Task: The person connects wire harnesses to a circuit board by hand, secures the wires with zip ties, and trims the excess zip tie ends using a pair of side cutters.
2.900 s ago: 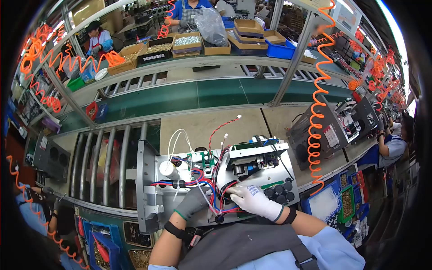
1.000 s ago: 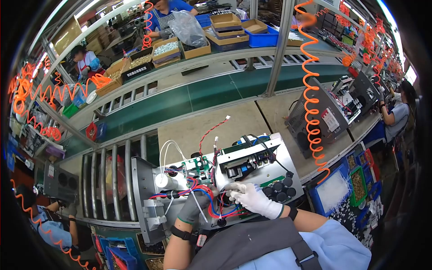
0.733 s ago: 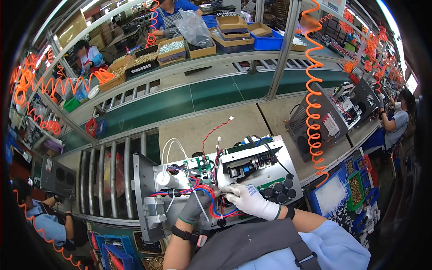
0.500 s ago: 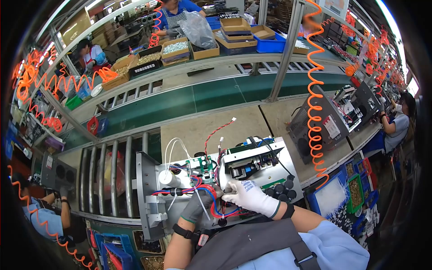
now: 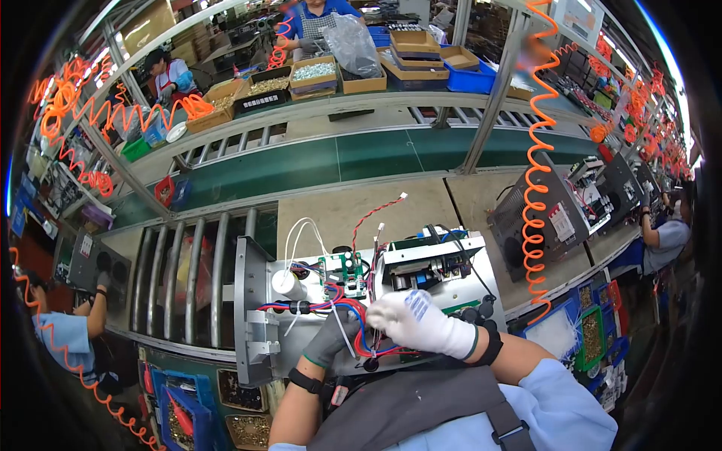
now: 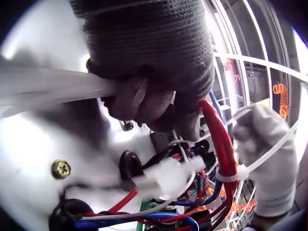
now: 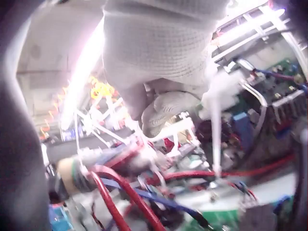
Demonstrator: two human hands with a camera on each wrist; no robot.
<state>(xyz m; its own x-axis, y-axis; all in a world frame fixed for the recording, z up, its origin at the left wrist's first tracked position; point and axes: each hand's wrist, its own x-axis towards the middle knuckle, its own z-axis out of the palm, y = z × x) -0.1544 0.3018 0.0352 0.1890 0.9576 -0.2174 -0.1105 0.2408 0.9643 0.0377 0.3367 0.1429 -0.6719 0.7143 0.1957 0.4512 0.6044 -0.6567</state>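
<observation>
An open metal chassis (image 5: pixel 252 293) with wiring and a green circuit board (image 5: pixel 344 275) lies before me. My left hand (image 5: pixel 333 338), in a grey glove, grips the red and blue wire bundle (image 5: pixel 352 307) with curled fingers. A fastened cable tie (image 6: pixel 240 173) circles the red wires, its tail sticking out. My right hand (image 5: pixel 421 325), in a white glove, is raised close beside the left over the wires, fingers curled. In the left wrist view it pinches a thin white cable tie (image 6: pixel 233 119) that runs toward the left fingers. A white connector (image 6: pixel 166 178) is blurred below the left hand.
A white cylinder (image 5: pixel 287 284) with looped white leads stands at the chassis's left. An orange coiled hose (image 5: pixel 534 225) hangs on the right. Steel rollers (image 5: pixel 197 282) lie left; part bins (image 5: pixel 184 421) and a tray of white ties (image 5: pixel 553 331) flank me. Other people work nearby.
The right hand has come away from the left fingertips, up and slightly right, turning over. The left hand stays at the wire bundle. The head view has shifted a little.
</observation>
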